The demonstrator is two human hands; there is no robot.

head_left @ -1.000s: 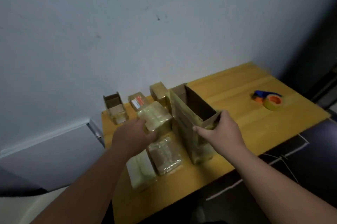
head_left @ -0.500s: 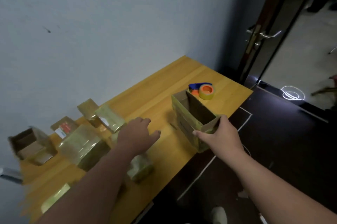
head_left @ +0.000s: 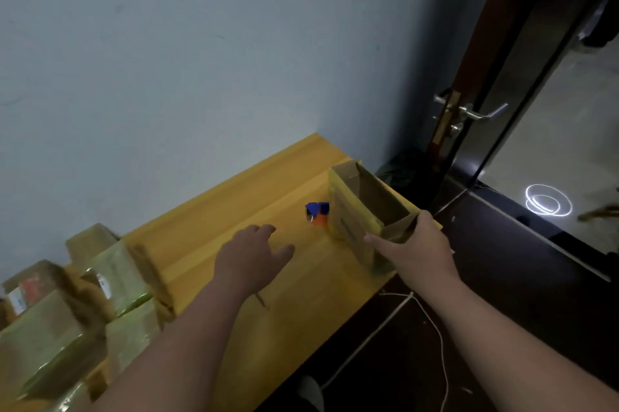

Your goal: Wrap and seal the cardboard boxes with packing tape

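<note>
Cardboard box [head_left: 366,210] stands open at the bench's [head_left: 214,210] right end, pinched by my right grip [head_left: 413,244]; tape dispenser [head_left: 317,213] lies just beyond my spread left grip [head_left: 254,254], the nearer 1.

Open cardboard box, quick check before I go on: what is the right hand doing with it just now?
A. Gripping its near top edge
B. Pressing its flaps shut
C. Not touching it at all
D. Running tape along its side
A: the right hand is curled over the near top edge of the open cardboard box, whose top stands open, while the tape dispenser lies untouched on the table beside it.
</note>
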